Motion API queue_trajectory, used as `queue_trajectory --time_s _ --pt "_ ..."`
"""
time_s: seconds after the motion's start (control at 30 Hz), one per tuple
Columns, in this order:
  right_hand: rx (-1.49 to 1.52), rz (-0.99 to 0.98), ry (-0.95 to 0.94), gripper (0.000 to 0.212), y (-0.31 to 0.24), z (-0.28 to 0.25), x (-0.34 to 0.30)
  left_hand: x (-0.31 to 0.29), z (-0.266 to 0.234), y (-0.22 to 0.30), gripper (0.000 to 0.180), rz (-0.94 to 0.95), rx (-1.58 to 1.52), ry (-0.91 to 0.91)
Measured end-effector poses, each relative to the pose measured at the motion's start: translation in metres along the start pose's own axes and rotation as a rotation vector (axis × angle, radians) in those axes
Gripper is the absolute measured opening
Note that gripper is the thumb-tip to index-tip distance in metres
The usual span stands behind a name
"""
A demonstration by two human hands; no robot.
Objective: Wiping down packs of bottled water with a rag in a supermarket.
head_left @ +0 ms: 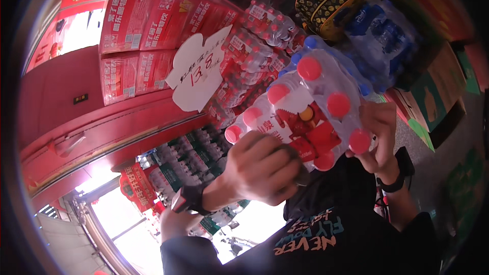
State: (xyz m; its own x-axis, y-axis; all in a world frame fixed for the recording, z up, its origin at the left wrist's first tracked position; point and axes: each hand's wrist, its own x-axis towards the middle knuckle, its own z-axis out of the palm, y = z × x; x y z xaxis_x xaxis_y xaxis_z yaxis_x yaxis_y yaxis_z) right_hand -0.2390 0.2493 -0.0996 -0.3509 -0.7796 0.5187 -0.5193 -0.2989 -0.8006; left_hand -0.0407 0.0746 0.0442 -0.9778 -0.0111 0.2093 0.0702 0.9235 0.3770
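Observation:
A shrink-wrapped pack of clear bottles with red caps [305, 114] is held up tilted in front of my dark printed top, its red and white label facing me. My right hand [379, 130] grips the pack's right side, thumb near a corner cap and fingers curled over the film. Against the pack's lower left, my left hand [262, 165] is closed in a fist, slightly blurred. Something dark shows beside its fingers, too unclear to name. Both wrists wear dark bands.
Stacked red cartons [145, 30] stand on the left behind a white cloud-shaped price card [198, 69]. More red-capped bottle packs [249, 46] are piled behind. Blue-capped packs [382, 35], a black and yellow patterned bag [328, 2] and a cardboard box [435, 89] lie at the right.

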Motion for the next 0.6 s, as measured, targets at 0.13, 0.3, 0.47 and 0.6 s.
queue_trajectory --time_s 0.13,0.3,0.47,0.6 --pt "0.022 0.112 -0.002 0.063 -0.008 0.000 -0.003 -0.047 -0.010 0.011 0.028 -0.087 0.023 0.033" --pt "0.052 0.185 0.076 0.057 -0.015 0.003 -0.001 -0.017 -0.020 0.005 0.027 0.003 0.016 0.140" --pt "0.028 0.183 0.056 0.054 -0.020 0.000 0.007 0.064 -0.007 -0.011 0.027 0.169 -0.027 0.299" --pt "-0.016 0.133 0.010 0.056 -0.018 -0.012 0.012 0.062 0.016 -0.016 0.027 0.151 0.007 0.209"
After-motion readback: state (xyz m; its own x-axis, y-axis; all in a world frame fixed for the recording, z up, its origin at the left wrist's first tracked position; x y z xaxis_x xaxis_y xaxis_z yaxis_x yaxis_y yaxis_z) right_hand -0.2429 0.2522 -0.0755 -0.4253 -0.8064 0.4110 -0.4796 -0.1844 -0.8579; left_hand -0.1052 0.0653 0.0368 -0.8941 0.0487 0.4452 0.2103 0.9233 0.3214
